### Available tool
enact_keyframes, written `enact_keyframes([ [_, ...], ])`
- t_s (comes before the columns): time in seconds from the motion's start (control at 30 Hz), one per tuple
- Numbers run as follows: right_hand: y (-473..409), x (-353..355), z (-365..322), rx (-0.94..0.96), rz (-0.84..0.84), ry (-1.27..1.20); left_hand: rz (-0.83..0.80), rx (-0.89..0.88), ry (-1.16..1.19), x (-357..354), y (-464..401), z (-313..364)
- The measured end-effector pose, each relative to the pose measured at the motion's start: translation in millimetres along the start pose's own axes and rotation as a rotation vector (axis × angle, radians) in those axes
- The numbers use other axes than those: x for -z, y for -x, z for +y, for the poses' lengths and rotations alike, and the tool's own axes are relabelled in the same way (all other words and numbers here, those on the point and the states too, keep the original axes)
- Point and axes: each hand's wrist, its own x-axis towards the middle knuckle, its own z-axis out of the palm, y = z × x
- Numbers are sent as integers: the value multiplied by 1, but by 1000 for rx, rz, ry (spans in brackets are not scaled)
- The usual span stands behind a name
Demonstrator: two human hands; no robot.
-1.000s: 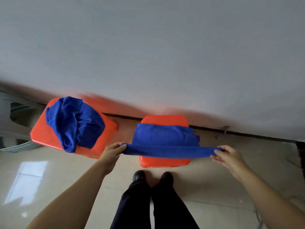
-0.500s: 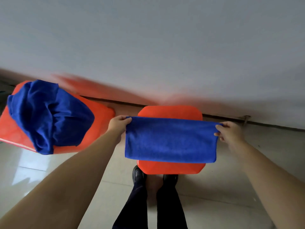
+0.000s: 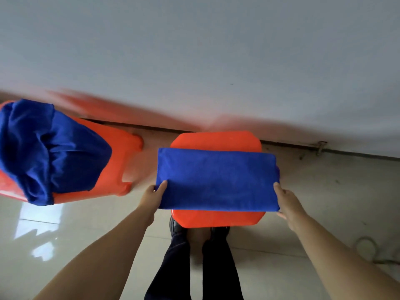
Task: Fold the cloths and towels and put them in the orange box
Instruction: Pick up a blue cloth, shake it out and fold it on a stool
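A folded blue towel (image 3: 216, 179) lies flat across an orange stool (image 3: 216, 218), overhanging its left and right edges. The left hand (image 3: 152, 195) pinches the towel's near-left corner, thumb on top; the right hand (image 3: 286, 201) grips the near-right corner the same way. To the left, a heap of crumpled blue cloths (image 3: 46, 152) fills the orange box (image 3: 112, 152) on the tiled floor (image 3: 324, 191).
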Motion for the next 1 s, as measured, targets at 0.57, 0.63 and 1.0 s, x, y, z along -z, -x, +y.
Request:
enact_keyframes([
  [0.57,60,48,-90,441,-50,-486,-188,-288,412,-11,43,56],
  [0.63,66,51,-100,511,-34,-427,-135,-318,351,-18,41,52],
  [1.0,99,-113,-105,917,21,453,-164,-145,216,-19,13,27],
])
